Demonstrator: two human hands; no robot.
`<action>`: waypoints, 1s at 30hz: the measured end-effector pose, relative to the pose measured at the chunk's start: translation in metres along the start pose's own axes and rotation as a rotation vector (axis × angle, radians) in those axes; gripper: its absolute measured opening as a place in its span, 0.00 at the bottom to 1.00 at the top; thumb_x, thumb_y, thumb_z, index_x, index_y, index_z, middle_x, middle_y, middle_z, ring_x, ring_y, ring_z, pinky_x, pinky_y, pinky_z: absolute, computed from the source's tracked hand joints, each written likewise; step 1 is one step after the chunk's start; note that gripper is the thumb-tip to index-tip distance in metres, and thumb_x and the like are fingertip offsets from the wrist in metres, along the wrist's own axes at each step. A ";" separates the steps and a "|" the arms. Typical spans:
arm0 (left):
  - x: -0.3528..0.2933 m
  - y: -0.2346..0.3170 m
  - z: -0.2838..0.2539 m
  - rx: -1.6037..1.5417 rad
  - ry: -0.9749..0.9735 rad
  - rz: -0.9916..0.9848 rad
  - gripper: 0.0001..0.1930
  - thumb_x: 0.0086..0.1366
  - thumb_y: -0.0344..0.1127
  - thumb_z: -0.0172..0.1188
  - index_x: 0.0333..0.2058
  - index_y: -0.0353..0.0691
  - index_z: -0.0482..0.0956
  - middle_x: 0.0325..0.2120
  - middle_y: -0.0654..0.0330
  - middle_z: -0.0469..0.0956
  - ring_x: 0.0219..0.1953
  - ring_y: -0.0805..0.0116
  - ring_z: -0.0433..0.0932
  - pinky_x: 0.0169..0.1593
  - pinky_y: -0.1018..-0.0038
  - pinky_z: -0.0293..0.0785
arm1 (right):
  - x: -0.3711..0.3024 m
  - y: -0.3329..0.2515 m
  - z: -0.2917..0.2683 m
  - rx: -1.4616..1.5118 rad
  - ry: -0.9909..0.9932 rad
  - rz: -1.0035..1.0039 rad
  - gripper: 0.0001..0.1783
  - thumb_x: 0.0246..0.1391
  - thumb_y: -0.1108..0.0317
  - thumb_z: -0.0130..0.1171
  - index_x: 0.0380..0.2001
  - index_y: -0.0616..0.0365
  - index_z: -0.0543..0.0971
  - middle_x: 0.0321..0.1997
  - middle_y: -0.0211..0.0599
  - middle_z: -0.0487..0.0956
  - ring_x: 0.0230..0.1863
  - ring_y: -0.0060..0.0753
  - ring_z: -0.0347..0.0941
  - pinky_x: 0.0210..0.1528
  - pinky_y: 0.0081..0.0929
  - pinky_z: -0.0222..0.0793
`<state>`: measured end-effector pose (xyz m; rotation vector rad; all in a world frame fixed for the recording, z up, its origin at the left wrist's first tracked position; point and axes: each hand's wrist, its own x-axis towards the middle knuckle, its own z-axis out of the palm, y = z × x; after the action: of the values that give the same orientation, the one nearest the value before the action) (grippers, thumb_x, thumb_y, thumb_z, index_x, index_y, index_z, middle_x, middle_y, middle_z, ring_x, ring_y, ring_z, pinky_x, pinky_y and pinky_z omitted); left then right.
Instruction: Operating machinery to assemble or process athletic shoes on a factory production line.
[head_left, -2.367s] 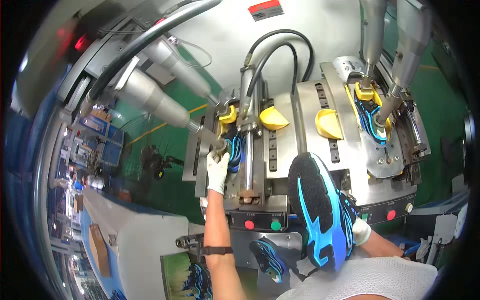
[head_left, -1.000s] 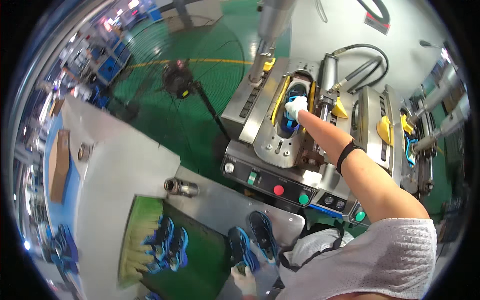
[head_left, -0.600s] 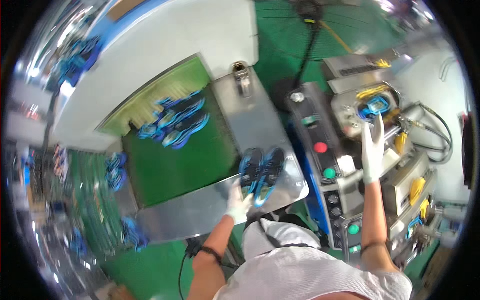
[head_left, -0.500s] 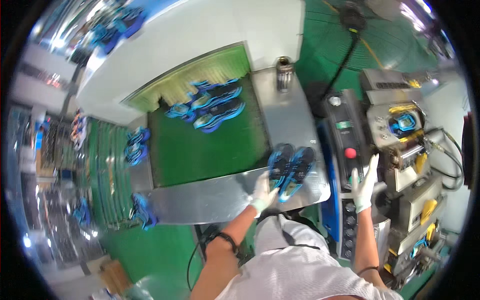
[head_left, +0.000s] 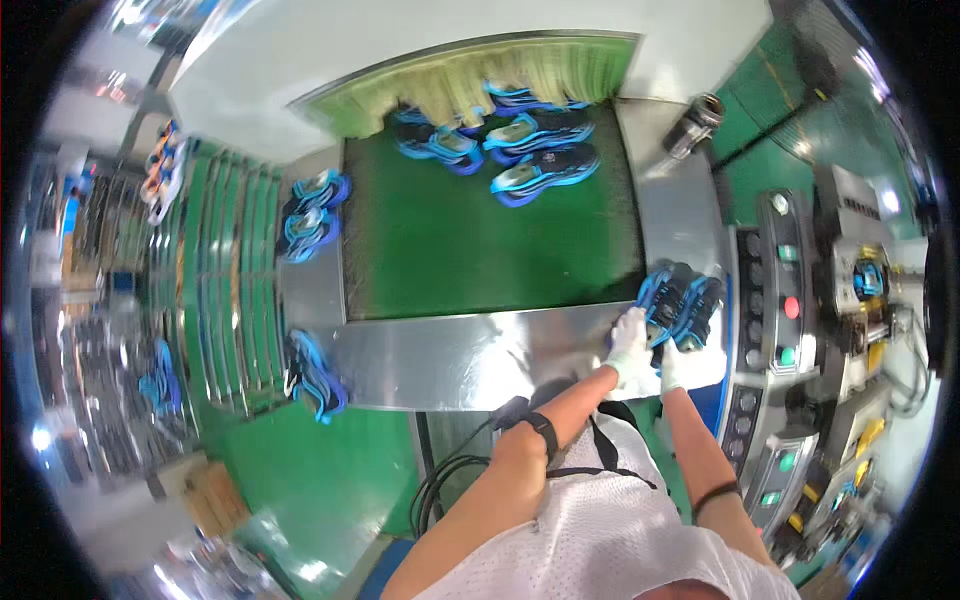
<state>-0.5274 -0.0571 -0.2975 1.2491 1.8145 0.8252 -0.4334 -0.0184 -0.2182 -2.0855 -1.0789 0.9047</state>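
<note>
A pair of black and blue sneakers stands side by side at the right front corner of the metal ledge, the left sneaker [head_left: 668,292] partly over the right sneaker [head_left: 702,312]. My left hand [head_left: 629,346], in a white glove, closes on the heel of the left sneaker from its outer side. Close beside it, my gloved right hand [head_left: 673,368] grips at the heel end of the right sneaker; its fingertips are partly hidden against the shoe.
Several more sneakers [head_left: 548,172] lie on a green conveyor belt [head_left: 480,260] before a fringed curtain. A metal bottle [head_left: 694,126] stands on the right ledge. Control boxes with coloured buttons [head_left: 790,307] line the right side. Shoes [head_left: 317,376] sit at the left, beside a roller rack [head_left: 225,280].
My right hand has come left from beside the control box to the sneakers. My left hand has closed in on the heel. The view has turned, and the belt's sneakers sit farther from the curtain.
</note>
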 end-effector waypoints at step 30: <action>-0.427 0.294 0.095 -0.027 -2.103 0.724 0.23 0.60 0.31 0.66 0.51 0.29 0.72 0.43 0.58 0.75 0.44 0.68 0.73 0.53 0.71 0.70 | -0.540 0.155 -0.347 0.919 1.750 0.441 0.25 0.48 0.66 0.72 0.48 0.67 0.78 0.40 0.33 0.83 0.38 0.25 0.78 0.46 0.27 0.74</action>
<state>-0.2175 -0.3624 -0.0003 1.5580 -0.3524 -0.3405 -0.3257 -0.6252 0.0191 -1.3920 0.6379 -0.4076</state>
